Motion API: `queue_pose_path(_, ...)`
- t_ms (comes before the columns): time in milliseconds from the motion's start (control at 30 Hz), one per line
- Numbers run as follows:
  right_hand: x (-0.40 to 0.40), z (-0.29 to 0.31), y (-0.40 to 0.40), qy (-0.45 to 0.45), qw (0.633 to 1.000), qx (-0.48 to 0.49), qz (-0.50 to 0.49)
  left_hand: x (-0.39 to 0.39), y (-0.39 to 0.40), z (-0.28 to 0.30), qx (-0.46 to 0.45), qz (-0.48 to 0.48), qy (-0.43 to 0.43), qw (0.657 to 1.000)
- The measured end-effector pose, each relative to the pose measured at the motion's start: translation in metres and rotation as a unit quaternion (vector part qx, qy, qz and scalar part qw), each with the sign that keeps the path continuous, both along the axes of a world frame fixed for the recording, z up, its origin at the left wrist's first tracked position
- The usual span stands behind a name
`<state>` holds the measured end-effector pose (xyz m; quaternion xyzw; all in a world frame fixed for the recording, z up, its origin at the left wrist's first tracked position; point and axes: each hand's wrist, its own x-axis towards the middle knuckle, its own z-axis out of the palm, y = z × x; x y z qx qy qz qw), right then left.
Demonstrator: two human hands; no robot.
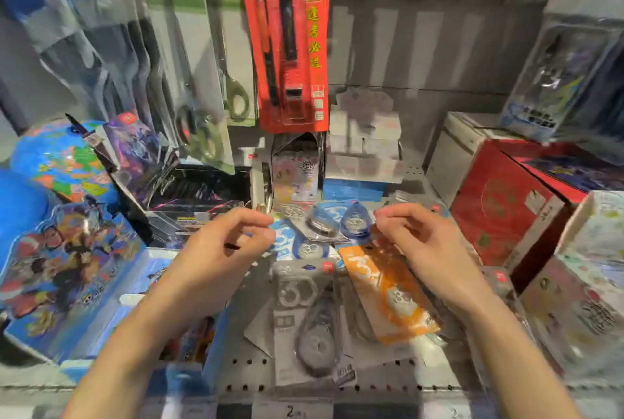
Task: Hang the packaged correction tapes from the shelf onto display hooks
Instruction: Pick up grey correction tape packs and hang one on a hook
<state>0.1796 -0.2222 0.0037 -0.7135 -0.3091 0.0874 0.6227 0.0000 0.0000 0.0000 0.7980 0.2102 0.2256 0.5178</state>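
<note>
Perforated grey metal forms the shelf [236, 361] under your hands, strewn with flat carded correction tapes [312, 320] — teardrop-shaped dispensers under clear blisters, on grey, orange [388, 293] and blue cards. Your left hand [219, 249] and right hand [418, 243] hover above the pile, fingers loosely curled, gripping nothing. Red pen pack [287, 47] hangs behind — motion blur smears most print.

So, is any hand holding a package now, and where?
No. The left hand and right hand hover over the packages, fingers loosely curled, holding nothing.
</note>
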Motion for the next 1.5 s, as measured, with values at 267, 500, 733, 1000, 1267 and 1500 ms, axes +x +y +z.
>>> queue_pose_path(267,0.021,-0.014,0.035,-0.084,0.96,-0.201,0.176,0.013,-0.003,-0.015,0.312,-0.038,0.175,0.933)
queue_pose_path(500,0.02,-0.016,0.04,-0.171,0.907,-0.332,0.194,0.019,-0.002,-0.015,0.3,-0.055,0.193,0.933)
queue_pose_path(733,0.022,-0.008,0.033,-0.081,0.941,-0.227,0.235,0.015,-0.004,-0.014,0.058,-0.049,0.098,0.992)
queue_pose_path(1000,0.026,0.019,0.034,0.176,0.967,-0.012,0.182,0.021,-0.022,0.013,-0.071,-0.058,-0.009,0.996)
queue_pose_path(1267,0.031,0.023,0.045,0.179,0.978,0.064,0.091,0.028,-0.036,0.014,-0.112,-0.082,0.035,0.99)
queue_pose_path(1500,0.048,0.032,0.024,0.016,0.995,-0.03,0.091,0.044,-0.039,0.016,-0.125,-0.059,0.0,0.99)
